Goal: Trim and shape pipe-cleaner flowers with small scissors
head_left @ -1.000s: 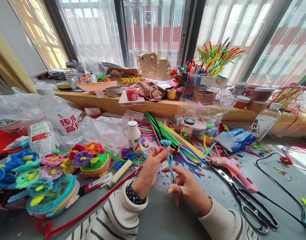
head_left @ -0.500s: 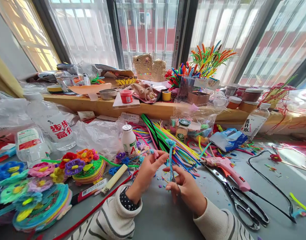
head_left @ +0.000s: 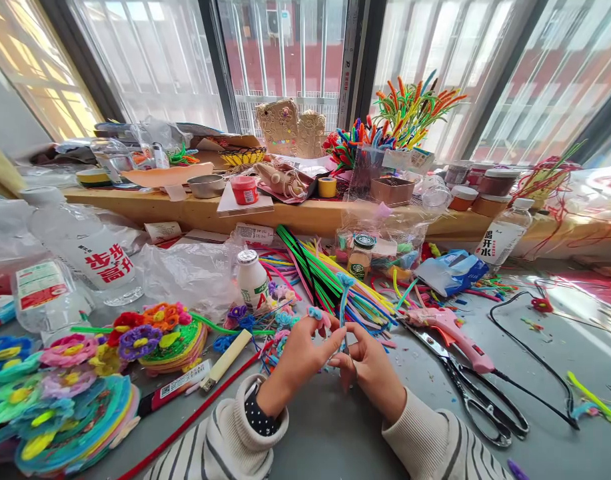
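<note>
A light blue pipe cleaner (head_left: 343,300) stands upright with a small flower-like curl at its top. My left hand (head_left: 298,357) and my right hand (head_left: 370,370) meet at its lower end, both pinching the stem, fingertips touching. A small blue and pink curl (head_left: 316,313) sits on a finger of my left hand. Both sleeves are white with grey stripes. Behind the hands lies a pile of green, yellow, blue and pink pipe cleaners (head_left: 330,277).
Pink glue gun (head_left: 448,328) and black scissors (head_left: 478,400) lie to the right, with a black cord (head_left: 530,363). Finished coloured flower discs (head_left: 75,400) lie left, a utility knife (head_left: 178,385), a small white bottle (head_left: 251,280), water bottles (head_left: 88,250). A cluttered wooden shelf (head_left: 305,215) runs behind.
My hands have come together and dropped lower on the blue stem; the left hand moved from near the curl down to the right hand's pinch. The view shifted slightly.
</note>
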A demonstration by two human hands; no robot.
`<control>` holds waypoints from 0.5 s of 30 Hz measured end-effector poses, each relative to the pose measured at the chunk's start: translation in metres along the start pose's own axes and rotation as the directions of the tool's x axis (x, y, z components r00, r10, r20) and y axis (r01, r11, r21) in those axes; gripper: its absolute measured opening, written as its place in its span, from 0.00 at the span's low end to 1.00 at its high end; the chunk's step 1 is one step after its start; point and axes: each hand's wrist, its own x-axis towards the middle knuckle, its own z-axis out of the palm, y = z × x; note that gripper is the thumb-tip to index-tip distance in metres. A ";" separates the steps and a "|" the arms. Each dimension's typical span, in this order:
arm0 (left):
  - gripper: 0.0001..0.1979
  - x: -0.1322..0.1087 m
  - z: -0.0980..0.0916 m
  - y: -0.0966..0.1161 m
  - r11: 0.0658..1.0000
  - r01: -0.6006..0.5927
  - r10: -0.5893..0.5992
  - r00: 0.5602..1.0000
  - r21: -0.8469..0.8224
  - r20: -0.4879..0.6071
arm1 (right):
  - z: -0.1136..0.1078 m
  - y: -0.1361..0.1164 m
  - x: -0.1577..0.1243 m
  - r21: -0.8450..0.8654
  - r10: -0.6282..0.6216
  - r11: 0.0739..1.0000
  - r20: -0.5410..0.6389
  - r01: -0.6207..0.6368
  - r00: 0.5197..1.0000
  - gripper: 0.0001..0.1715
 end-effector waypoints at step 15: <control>0.08 -0.002 -0.002 0.000 1.000 -0.002 0.001 0.998 0.030 0.056 | -0.006 -0.003 0.003 0.010 0.022 1.000 0.060 -0.022 0.998 0.32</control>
